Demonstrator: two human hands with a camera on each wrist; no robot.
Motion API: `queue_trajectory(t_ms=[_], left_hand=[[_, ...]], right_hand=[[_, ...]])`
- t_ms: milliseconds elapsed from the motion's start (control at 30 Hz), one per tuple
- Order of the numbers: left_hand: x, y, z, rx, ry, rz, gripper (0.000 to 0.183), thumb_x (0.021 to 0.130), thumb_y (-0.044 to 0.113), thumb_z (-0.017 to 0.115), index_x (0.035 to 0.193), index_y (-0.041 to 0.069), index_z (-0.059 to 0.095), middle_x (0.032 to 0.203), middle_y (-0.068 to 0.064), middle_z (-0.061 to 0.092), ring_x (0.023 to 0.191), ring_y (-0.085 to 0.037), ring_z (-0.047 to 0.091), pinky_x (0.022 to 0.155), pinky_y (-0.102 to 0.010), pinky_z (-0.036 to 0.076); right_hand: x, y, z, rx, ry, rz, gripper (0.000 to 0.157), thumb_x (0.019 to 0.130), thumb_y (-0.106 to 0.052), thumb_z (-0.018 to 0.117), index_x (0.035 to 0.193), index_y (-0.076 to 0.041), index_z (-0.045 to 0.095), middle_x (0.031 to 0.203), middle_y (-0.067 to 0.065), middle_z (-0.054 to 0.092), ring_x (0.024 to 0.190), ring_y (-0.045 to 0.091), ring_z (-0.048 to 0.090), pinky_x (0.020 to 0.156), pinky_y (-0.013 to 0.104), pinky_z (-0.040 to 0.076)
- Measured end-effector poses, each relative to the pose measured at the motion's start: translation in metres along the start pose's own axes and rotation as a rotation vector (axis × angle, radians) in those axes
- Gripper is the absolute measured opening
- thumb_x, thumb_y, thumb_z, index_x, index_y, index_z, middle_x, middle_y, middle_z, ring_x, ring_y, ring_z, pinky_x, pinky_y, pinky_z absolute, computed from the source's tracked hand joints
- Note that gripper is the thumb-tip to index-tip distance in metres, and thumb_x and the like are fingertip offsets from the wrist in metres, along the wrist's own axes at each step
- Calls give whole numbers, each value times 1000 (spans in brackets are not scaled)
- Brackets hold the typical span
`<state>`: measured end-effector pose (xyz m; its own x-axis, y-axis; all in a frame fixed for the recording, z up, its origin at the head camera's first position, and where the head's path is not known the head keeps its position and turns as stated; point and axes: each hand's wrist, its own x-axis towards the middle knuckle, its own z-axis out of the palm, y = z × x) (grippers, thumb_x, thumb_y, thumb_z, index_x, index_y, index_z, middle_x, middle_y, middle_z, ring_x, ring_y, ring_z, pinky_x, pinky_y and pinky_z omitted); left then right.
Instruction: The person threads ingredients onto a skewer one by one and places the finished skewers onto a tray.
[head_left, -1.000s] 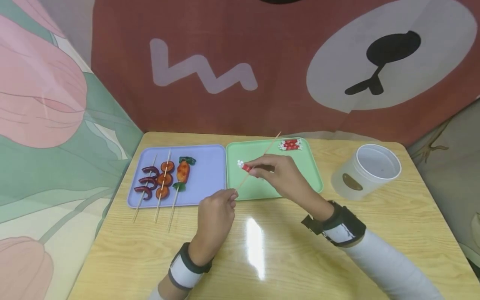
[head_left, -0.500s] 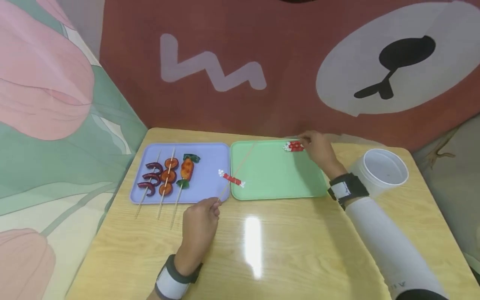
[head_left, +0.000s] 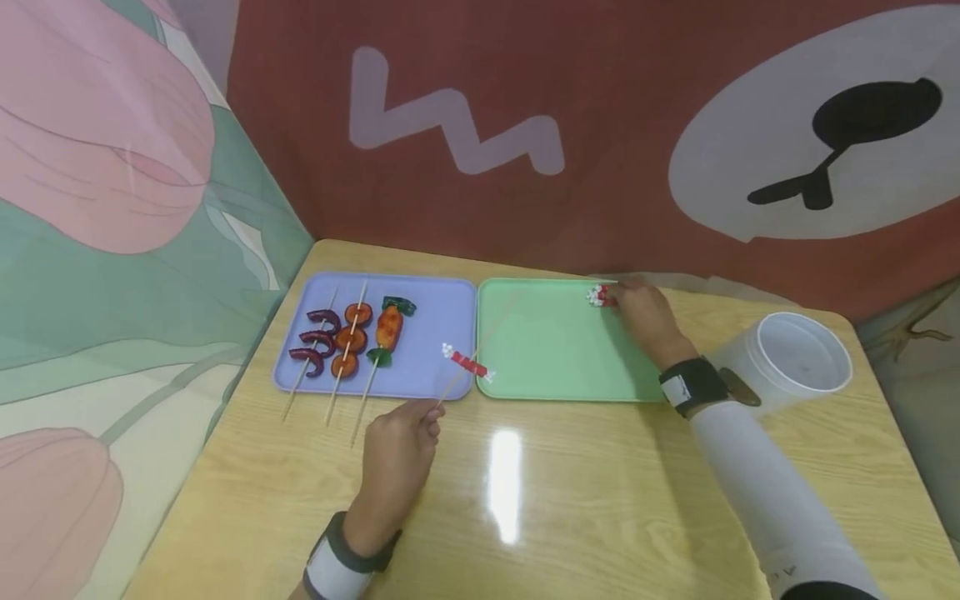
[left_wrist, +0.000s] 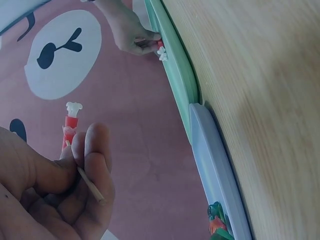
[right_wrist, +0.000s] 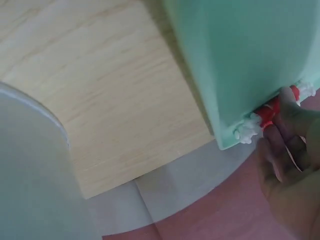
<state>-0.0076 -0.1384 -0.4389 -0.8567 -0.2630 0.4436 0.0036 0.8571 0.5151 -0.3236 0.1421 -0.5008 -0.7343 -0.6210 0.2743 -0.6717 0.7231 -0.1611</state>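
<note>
In the head view my left hand (head_left: 401, 454) pinches the lower end of a thin wooden skewer (head_left: 450, 388). A small red piece with white bone-shaped ends (head_left: 468, 364) is threaded on it, held above the seam of the two trays. The skewer's blunt end (left_wrist: 91, 185) shows between the fingers in the left wrist view. At the back right corner of the green tray (head_left: 555, 358), my right hand (head_left: 647, 321) reaches down. Up close in the right wrist view, its thumb and fingers pinch another red piece with white ends (right_wrist: 268, 112). How many pieces lie there is partly hidden.
Left of the green tray is a purple tray (head_left: 438, 304). Across it lie skewers of curled dark-red pieces (head_left: 318, 340), round orange slices (head_left: 350, 339) and an orange-brown piece with green bits (head_left: 389, 327). A translucent white tub (head_left: 795, 358) stands right of my right forearm.
My right hand has let go of the red piece on the skewer, moved to the tray's back right corner and pinched another. My left hand has drawn the skewer a little left and down.
</note>
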Motion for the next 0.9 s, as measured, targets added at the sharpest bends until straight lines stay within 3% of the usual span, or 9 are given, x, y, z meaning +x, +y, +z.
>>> queue_trajectory(t_ms=[133,267,333,467,533,700,800,900], left_hand=[[0,3,0,-11,-19,-2,17,73,-11,71,83,1,75,75,-4,74,64,-11,68,51,-24,56],[1,6,0,-18,-27,6,17,73,-11,71,84,2,76,76,-5,74,66,-13,70,54,-26,57],[2,8,1,-21,-26,23,17,72,-10,71,83,2,76,76,-5,74,67,-14,70,55,-26,57],[3,11,4,-27,-24,77,19,70,-12,71,82,3,76,76,-5,74,66,-14,70,55,-26,57],[5,13,5,-27,-24,97,19,70,-12,71,81,3,75,75,-5,74,64,-14,69,54,-27,57],[9,19,5,-13,-30,116,18,71,-10,71,82,4,76,76,-4,74,63,-13,68,54,-28,56],[10,22,5,-11,-39,118,18,72,-9,71,82,4,76,75,-4,74,62,-13,68,53,-28,56],[10,24,6,-16,-44,116,17,73,-8,71,82,5,76,74,-4,74,61,-13,67,52,-29,56]], right_hand=[[-3,-1,-4,42,-75,44,10,85,0,67,95,1,67,104,19,61,98,34,59,76,45,53],[-3,-6,-9,191,-130,60,19,91,2,59,108,6,66,117,25,57,111,39,54,90,48,49],[-3,-12,-15,288,-126,87,21,93,-3,58,111,6,65,117,24,60,109,36,56,90,47,49],[-2,-34,-43,585,-102,186,30,96,-21,58,115,0,66,108,15,67,98,24,63,83,38,53],[-3,-49,-63,797,-113,233,39,94,-30,58,121,-1,64,109,12,68,98,20,64,84,33,54],[-8,-85,-103,1245,-174,293,47,92,-28,61,128,3,58,113,7,67,103,16,64,93,24,50],[-12,-100,-118,1389,-187,342,45,90,-23,64,127,2,60,113,4,67,104,16,64,94,23,49],[-16,-109,-126,1429,-192,363,39,89,-22,65,122,-1,64,111,3,68,102,15,64,93,22,50]])
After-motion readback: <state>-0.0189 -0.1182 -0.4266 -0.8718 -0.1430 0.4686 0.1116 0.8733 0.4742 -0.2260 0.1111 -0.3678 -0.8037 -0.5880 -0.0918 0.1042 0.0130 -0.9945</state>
